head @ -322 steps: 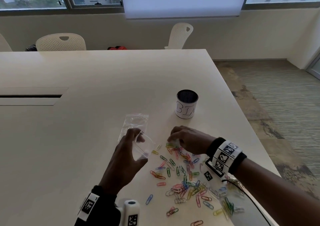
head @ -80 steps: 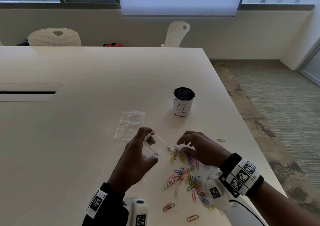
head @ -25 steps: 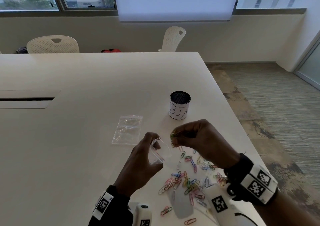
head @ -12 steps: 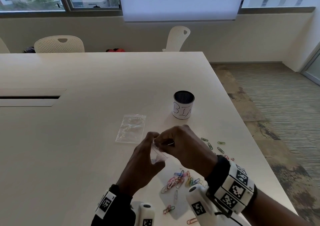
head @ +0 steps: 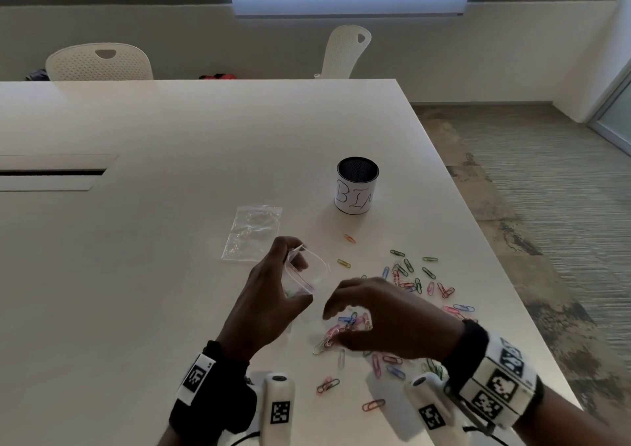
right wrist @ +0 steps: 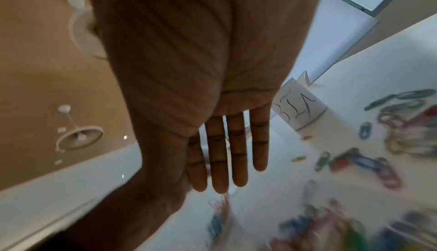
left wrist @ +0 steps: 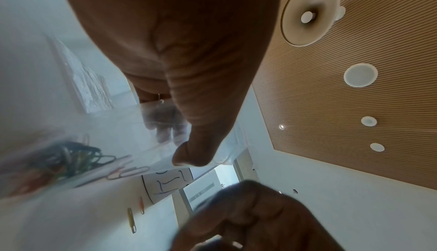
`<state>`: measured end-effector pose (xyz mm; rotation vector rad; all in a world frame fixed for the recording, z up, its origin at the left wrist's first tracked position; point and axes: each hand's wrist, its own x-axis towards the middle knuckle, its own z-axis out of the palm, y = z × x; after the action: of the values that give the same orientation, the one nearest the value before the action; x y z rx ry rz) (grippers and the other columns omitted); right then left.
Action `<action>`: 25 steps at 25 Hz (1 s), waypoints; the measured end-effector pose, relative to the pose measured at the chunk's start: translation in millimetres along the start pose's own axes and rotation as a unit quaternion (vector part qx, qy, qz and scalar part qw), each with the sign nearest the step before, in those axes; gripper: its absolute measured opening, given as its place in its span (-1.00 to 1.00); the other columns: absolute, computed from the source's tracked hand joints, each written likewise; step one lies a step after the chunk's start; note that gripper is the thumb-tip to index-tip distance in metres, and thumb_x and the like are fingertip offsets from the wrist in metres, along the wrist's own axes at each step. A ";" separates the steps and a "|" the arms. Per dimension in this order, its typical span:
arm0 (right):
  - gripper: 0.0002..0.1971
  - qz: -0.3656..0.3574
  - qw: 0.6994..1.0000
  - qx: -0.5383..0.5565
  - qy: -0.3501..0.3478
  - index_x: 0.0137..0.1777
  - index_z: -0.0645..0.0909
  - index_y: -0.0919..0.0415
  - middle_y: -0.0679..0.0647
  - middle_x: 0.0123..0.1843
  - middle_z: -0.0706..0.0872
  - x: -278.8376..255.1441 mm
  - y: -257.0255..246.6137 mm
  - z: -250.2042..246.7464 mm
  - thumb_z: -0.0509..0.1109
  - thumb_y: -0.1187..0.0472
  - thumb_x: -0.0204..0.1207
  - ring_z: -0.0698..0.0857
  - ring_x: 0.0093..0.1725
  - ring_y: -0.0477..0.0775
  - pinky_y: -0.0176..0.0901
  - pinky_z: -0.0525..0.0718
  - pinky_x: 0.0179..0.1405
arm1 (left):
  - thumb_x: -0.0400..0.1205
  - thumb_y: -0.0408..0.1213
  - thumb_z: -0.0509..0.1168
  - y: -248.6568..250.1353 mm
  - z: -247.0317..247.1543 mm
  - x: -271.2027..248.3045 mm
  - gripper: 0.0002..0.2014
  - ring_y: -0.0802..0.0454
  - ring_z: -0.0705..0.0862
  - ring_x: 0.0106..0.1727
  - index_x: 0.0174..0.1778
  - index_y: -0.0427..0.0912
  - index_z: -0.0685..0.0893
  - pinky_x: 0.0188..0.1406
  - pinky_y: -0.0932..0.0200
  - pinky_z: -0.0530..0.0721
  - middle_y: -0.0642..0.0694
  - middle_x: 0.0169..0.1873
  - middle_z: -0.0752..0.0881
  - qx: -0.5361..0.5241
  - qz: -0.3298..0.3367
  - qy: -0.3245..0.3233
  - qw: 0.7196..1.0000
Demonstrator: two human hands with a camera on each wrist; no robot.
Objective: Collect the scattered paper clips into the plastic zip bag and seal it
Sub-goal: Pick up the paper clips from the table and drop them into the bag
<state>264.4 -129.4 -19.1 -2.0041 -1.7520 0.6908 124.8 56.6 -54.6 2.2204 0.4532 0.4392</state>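
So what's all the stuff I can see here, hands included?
table: one, white, fills the view
clips: many, mixed colours, scattered at the table's near right; some already in the held bag
held bag: one, clear, mouth open, in the left hand
spare bag: one, clear, flat on the table
bin: one, white cup, black rim, beyond the clips
chairs: two, white, far side
left hand: grips the held bag
right hand: open, over the clips

Head view looks down; wrist views upward, sharing bin (head: 357, 186).
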 end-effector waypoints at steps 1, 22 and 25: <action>-0.53 -0.005 0.999 -0.022 -0.023 0.47 0.60 -0.08 -0.14 0.47 0.65 1.2 1.3 10.6 0.52 -0.06 0.58 0.62 0.38 -0.21 -0.25 0.62 0.43 | 0.49 -0.39 0.62 0.7 -0.2 0.0 -0.34 0.20 0.71 0.18 0.38 0.10 0.44 0.07 0.35 0.67 0.15 0.08 0.70 -0.001 -0.002 0.000 1.000; -0.81 0.051 0.995 -0.060 0.065 0.23 0.77 0.12 0.01 0.26 0.77 42.3 82.0 -19.6 0.48 0.19 0.65 0.75 0.10 -0.09 -0.19 0.77 0.18 | 0.50 -0.40 0.59 2.1 0.4 -3.4 -0.38 0.09 0.73 0.17 0.36 0.11 0.46 -0.02 0.53 0.64 0.11 0.07 0.71 -0.024 -0.001 0.002 1.000; -0.74 0.106 0.984 -0.074 0.121 0.32 0.76 0.17 0.09 0.34 0.76 70.9 103.2 -29.0 0.45 0.28 0.67 0.72 0.18 0.03 0.04 0.73 0.34 | 0.51 -0.40 0.57 3.0 0.3 -6.2 -0.39 0.06 0.73 0.15 0.36 0.10 0.47 -0.04 0.50 0.65 0.10 0.07 0.71 -0.024 -0.004 0.002 1.000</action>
<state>370.9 -73.2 -64.0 -2.2900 -1.5012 0.3673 120.0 51.8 -53.5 2.1708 0.4486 0.4459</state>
